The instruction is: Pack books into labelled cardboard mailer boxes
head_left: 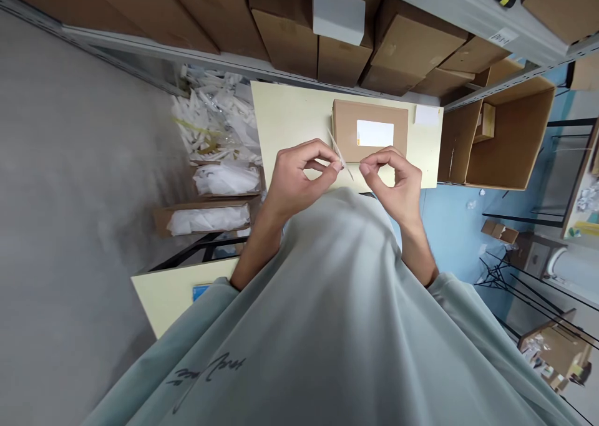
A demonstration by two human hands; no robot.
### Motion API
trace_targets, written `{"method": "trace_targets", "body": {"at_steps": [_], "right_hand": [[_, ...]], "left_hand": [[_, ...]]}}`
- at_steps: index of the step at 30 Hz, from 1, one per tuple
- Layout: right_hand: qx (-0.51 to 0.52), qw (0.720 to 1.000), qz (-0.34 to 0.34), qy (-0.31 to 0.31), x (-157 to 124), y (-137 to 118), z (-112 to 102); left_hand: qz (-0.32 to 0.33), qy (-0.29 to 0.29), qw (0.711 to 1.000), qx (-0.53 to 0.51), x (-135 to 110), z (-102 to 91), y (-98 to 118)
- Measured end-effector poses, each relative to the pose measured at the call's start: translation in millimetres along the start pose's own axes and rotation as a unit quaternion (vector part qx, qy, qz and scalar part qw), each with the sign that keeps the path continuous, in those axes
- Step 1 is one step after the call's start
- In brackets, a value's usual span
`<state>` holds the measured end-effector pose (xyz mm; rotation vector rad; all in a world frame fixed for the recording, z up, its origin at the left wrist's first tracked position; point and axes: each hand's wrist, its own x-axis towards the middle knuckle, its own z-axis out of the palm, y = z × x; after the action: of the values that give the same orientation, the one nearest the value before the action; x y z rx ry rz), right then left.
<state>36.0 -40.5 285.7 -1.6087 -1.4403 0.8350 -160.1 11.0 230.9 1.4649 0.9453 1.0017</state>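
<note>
Between thumb and forefinger, my left hand (306,175) pinches a thin white slip (337,148), seen nearly edge-on, that looks like a paper label. Just to its right my right hand (395,179) is closed in a pinch as well; whether anything lies between its fingertips is too small to tell. A flat brown cardboard box (346,130) with a white label (375,133) on its top lies on the pale yellow table (292,117), just beyond both hands. Another white label sheet (427,114) rests on the table to the right of the box.
Behind the table, a metal shelf (402,98) carries several brown cartons (285,42). A large open carton (510,133) stands at the right. On the left are a heap of white plastic wrapping (215,111) and boxes with white bags (210,220). A second table corner (159,295) shows lower left.
</note>
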Motion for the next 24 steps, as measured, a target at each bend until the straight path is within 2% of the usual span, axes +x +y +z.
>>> {"method": "trace_targets", "body": {"at_steps": [7,13,24], "right_hand": [[-0.037,0.999,0.002,-0.018,0,-7,17],[-0.052,0.998,-0.002,-0.024,3,-7,19],[-0.073,0.997,0.022,-0.029,10,-3,22]], "left_hand": [[0.021,-0.008,0.999,0.045,-4,-8.5,1],[0.028,-0.017,0.999,0.038,-3,-11.4,1],[-0.015,-0.031,0.999,0.023,4,-15.1,4]]}}
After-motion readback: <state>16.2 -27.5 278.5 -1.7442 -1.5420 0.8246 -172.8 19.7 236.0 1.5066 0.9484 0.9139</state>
